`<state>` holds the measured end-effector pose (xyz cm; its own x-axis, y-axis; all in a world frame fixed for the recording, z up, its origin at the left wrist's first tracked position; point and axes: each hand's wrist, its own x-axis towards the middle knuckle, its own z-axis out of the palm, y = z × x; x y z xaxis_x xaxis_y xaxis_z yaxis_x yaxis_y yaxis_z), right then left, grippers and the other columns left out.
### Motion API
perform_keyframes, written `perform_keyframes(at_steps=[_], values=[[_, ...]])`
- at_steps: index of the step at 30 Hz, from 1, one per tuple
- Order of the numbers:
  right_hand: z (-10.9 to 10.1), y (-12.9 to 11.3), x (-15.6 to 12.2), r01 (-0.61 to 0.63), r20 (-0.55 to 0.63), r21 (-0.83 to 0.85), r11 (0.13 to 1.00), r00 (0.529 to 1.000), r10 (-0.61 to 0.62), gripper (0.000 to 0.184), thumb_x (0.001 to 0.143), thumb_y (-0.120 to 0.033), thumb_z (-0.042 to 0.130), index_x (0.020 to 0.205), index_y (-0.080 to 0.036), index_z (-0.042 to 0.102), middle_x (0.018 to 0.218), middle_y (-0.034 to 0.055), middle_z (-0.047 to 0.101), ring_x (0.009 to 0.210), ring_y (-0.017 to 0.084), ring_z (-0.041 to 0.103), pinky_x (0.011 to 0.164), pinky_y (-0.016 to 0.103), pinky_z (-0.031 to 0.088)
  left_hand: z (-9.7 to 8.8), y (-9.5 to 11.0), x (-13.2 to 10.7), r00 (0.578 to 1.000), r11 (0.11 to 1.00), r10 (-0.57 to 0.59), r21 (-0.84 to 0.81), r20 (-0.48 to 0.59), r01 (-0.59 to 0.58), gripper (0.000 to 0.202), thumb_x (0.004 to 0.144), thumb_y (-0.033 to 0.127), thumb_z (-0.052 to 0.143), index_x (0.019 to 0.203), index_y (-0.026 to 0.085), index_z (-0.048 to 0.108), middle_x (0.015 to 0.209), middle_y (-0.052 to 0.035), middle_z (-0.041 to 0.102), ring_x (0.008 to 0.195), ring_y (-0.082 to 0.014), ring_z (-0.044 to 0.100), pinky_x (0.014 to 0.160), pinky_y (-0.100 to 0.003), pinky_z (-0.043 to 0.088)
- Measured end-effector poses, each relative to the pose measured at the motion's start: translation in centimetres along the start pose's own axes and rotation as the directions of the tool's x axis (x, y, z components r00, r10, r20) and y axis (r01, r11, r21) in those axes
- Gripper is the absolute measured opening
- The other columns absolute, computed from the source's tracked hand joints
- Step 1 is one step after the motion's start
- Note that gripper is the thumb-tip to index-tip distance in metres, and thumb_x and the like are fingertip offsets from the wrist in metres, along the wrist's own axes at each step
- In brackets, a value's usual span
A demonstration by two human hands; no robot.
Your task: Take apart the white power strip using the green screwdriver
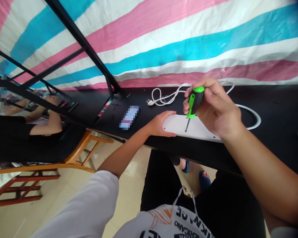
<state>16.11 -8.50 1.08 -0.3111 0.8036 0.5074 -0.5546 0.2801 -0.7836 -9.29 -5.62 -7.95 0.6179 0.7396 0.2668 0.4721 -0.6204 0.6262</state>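
Note:
A white flat power strip (198, 129) lies face down near the front edge of a black table (275, 112). My right hand (215, 107) grips a screwdriver (194, 102) with a green and black handle, held upright, its tip set on the strip's back. My left hand (161, 124) rests flat on the strip's left end and holds it down. The strip's white cable (253, 115) loops behind my right hand, and its coiled end with the plug (161, 97) lies farther back on the table.
A blurred small flat object (129, 117) lies on the table left of the strip. A striped pink, blue and white tarp (176, 39) hangs behind. A black metal frame (84, 46) rises at left. Another person's arm (43, 127) and a wooden chair (72, 158) are at left.

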Motion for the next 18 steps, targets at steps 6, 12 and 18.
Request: perform_keyframes(at_steps=[6, 12, 18], values=[[0.3, 1.4, -0.1, -0.030, 0.010, -0.032, 0.999, 0.999, 0.030, 0.046, 0.088, -0.068, 0.080, 0.104, -0.032, 0.057, 0.083, -0.0017, 0.066, 0.062, 0.017, 0.057, 0.057, 0.033, 0.050, 0.2, -0.1, 0.1, 1.000, 1.000, -0.022, -0.006, -0.010, 0.022, 0.113, 0.061, 0.068, 0.096, 0.155, 0.022, 0.054, 0.154, -0.0187, 0.062, 0.141, -0.0416, 0.062, 0.124, -0.058, 0.047], [-0.2, 0.7, 0.5, -0.132, 0.011, 0.001, 0.991, 0.991, 0.132, 0.053, 0.099, -0.078, 0.057, 0.092, -0.026, 0.065, 0.076, 0.0003, 0.061, 0.058, 0.016, 0.054, 0.055, 0.034, 0.051, 0.1, 0.4, -0.1, 1.000, 1.000, -0.025, -0.005, -0.010, 0.025, 0.110, 0.064, 0.065, 0.096, 0.155, 0.021, 0.054, 0.154, -0.0187, 0.062, 0.141, -0.0405, 0.062, 0.125, -0.056, 0.047], [-3.6, 0.1, 1.6, -0.139, 0.065, 0.029, 0.990, 0.988, 0.137, 0.053, 0.097, -0.081, 0.051, 0.086, -0.031, 0.063, 0.052, -0.0056, 0.035, 0.043, 0.014, 0.026, 0.050, 0.038, 0.040, 0.0, 0.4, -0.1, 0.999, 0.999, -0.035, 0.000, 0.011, 0.035, 0.110, 0.064, 0.063, 0.096, 0.157, 0.021, 0.053, 0.157, -0.0185, 0.060, 0.145, -0.0406, 0.059, 0.126, -0.056, 0.045]])
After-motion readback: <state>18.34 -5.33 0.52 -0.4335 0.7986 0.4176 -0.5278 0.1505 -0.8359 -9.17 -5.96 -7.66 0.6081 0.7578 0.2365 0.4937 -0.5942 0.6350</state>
